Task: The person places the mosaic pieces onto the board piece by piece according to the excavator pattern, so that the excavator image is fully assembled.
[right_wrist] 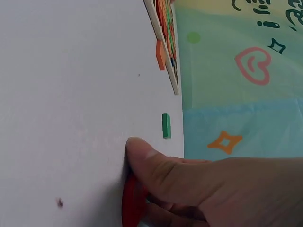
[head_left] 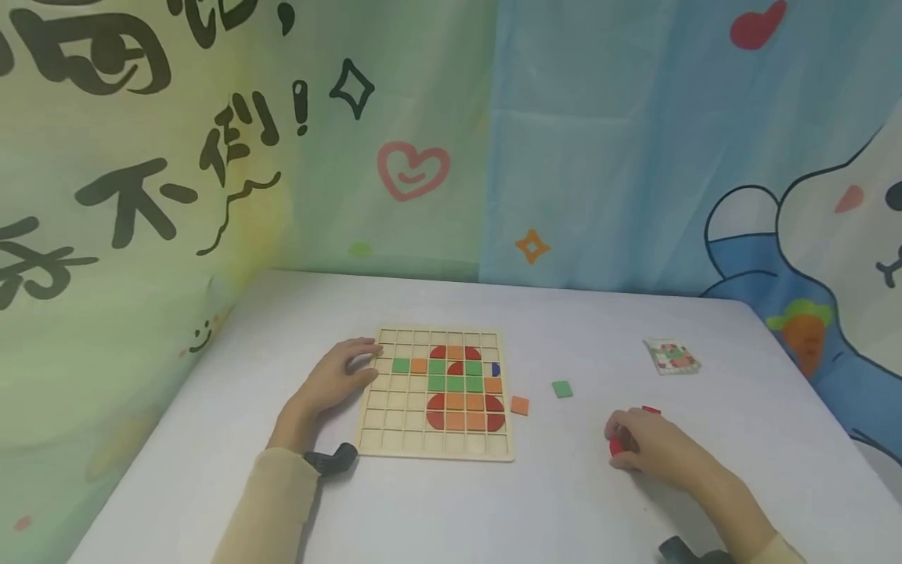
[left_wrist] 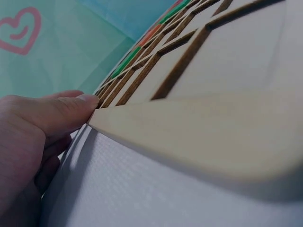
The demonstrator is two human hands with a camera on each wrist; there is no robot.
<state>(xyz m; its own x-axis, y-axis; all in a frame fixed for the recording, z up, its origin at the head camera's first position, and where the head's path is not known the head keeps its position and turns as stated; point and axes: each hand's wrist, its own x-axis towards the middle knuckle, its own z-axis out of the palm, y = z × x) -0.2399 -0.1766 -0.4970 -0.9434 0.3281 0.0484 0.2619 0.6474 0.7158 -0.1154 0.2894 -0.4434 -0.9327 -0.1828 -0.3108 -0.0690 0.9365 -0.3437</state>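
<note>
A wooden grid board lies on the table, with green, orange and red tiles and a small blue piece in its cells. My left hand rests at the board's left edge, fingers loosely spread. Close up in the left wrist view, the thumb touches the rim. Over to the right, my right hand pinches a red tile with a rounded edge, low over the table. The right wrist view shows this red tile between thumb and fingers, partly hidden by them. Another red piece shows just behind that hand.
An orange tile lies beside the board's right edge. Farther right is a green tile. A patterned card stack sits at the back right of the white table. Printed curtains hang behind and at the left.
</note>
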